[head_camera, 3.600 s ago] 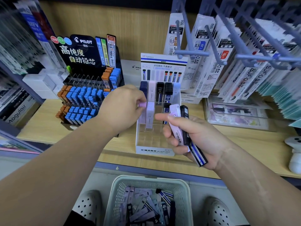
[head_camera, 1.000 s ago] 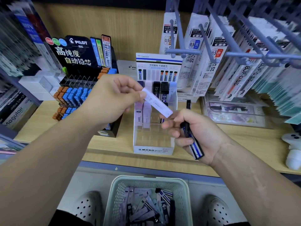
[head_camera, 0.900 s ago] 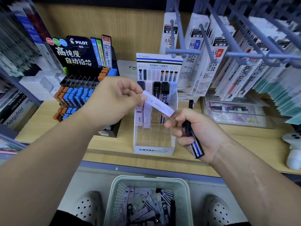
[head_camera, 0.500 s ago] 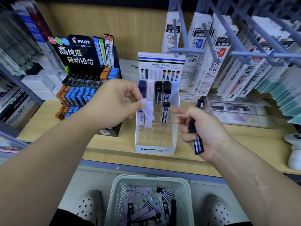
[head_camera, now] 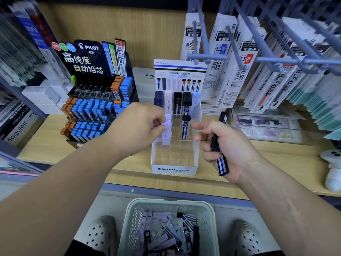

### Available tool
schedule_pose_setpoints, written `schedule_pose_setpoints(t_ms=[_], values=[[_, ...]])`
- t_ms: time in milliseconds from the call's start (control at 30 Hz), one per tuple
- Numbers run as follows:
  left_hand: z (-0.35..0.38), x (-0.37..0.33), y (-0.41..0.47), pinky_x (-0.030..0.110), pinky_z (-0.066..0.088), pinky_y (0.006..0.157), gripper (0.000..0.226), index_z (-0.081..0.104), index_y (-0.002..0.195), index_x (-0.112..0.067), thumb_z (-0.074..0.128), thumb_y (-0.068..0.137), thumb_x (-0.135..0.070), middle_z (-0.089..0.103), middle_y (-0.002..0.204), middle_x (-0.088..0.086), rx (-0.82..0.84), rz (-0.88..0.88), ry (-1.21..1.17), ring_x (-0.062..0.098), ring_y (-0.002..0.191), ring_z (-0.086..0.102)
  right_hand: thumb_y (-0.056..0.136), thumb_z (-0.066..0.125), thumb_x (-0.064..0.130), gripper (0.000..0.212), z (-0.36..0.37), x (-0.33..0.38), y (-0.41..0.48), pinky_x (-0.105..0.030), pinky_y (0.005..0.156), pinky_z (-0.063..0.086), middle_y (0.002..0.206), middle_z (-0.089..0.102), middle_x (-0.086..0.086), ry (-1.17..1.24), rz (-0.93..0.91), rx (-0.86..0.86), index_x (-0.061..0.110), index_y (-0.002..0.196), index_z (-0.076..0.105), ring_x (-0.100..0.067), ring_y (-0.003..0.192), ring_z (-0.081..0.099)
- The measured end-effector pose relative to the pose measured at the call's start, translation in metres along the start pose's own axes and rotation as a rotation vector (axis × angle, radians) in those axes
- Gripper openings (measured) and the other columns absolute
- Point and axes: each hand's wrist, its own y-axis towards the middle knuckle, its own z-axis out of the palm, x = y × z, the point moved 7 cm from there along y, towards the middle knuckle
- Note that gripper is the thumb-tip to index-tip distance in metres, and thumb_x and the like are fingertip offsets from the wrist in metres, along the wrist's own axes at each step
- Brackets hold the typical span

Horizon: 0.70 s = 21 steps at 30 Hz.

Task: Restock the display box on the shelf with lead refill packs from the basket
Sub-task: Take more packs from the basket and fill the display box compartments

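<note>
Pinching a pale lilac pack (head_camera: 167,133) at the left slots of the display box (head_camera: 174,169), the left hand (head_camera: 136,128) may topple neighbouring packs if insertion is tilted. Right of the box, the right hand (head_camera: 228,150) curls round a black pack (head_camera: 222,164), which could slip.

My left hand (head_camera: 136,126), right hand (head_camera: 227,145) and forearms (head_camera: 73,178) are bare. I wear white perforated clogs (head_camera: 100,235), with dark cloth (head_camera: 83,249) at my legs.
</note>
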Motion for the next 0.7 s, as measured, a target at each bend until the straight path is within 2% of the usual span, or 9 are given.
schedule_pose_setpoints(t_ms=[133, 300, 433, 500, 567, 633, 700], values=[[0.004, -0.003, 0.000, 0.035, 0.053, 0.063, 0.009, 0.071, 0.075, -0.012, 0.079, 0.079, -0.014, 0.063, 0.072, -0.002, -0.021, 0.040, 0.051, 0.021, 0.070, 0.063, 0.086, 0.050, 0.004, 0.031, -0.001, 0.000, 0.000, -0.017, 0.036, 0.021, 0.068, 0.060, -0.006, 0.003, 0.000, -0.003, 0.000, 0.110, 0.069, -0.010, 0.050, 0.036], [0.007, 0.001, 0.001, 0.039, 0.054, 0.061, 0.012, 0.070, 0.072, -0.014, 0.081, 0.074, -0.015, 0.064, 0.072, -0.003, -0.028, 0.030, 0.067, 0.022, 0.070, 0.064, 0.086, 0.050, 0.004, 0.030, -0.001, 0.000, -0.001, -0.017, 0.036, 0.022, 0.068, 0.059, -0.006, 0.008, 0.005, 0.008, 0.001, 0.110, 0.069, -0.011, 0.050, 0.037], [0.007, 0.003, 0.001, 0.038, 0.054, 0.061, 0.016, 0.066, 0.075, -0.018, 0.082, 0.073, -0.020, 0.061, 0.072, -0.006, -0.029, -0.006, 0.069, 0.018, 0.069, 0.061, 0.085, 0.050, 0.005, 0.027, 0.009, -0.002, -0.005, -0.018, 0.035, 0.021, 0.068, 0.053, -0.005, -0.026, 0.030, 0.148, 0.003, 0.106, 0.068, -0.012, 0.050, 0.037], [-0.001, -0.002, 0.002, 0.032, 0.052, 0.062, 0.015, 0.065, 0.077, -0.020, 0.080, 0.077, -0.025, 0.059, 0.069, -0.011, -0.062, -0.027, 0.037, 0.009, 0.066, 0.058, 0.082, 0.052, 0.006, 0.025, 0.018, -0.003, -0.009, -0.018, 0.035, 0.020, 0.067, 0.048, -0.004, -0.066, 0.051, 0.273, 0.006, 0.101, 0.068, -0.012, 0.050, 0.035], [-0.011, -0.009, 0.003, 0.019, 0.047, 0.058, 0.008, 0.069, 0.080, -0.017, 0.075, 0.084, -0.021, 0.058, 0.062, -0.012, -0.121, -0.096, -0.157, 0.005, 0.059, 0.055, 0.076, 0.052, 0.007, 0.025, 0.030, -0.005, -0.017, -0.018, 0.034, 0.019, 0.067, 0.043, -0.004, -0.102, 0.078, 0.434, 0.007, 0.096, 0.066, -0.012, 0.049, 0.033], [-0.010, -0.015, 0.004, 0.022, 0.049, 0.054, 0.007, 0.074, 0.089, -0.017, 0.068, 0.092, -0.019, 0.064, 0.067, -0.008, -0.083, -0.237, -0.529, 0.010, 0.058, 0.056, 0.072, 0.053, 0.007, 0.024, 0.042, -0.009, -0.026, -0.017, 0.034, 0.019, 0.068, 0.039, -0.005, -0.105, 0.127, 0.586, 0.007, 0.093, 0.065, -0.011, 0.048, 0.033], [-0.002, -0.025, 0.003, 0.023, 0.045, 0.052, 0.013, 0.075, 0.099, -0.016, 0.063, 0.095, -0.016, 0.065, 0.066, -0.008, 0.043, -0.337, -0.806, 0.012, 0.055, 0.052, 0.068, 0.056, 0.010, 0.025, 0.050, -0.014, -0.033, -0.015, 0.035, 0.020, 0.067, 0.039, -0.006, -0.084, 0.180, 0.692, 0.008, 0.091, 0.066, -0.011, 0.048, 0.034]])
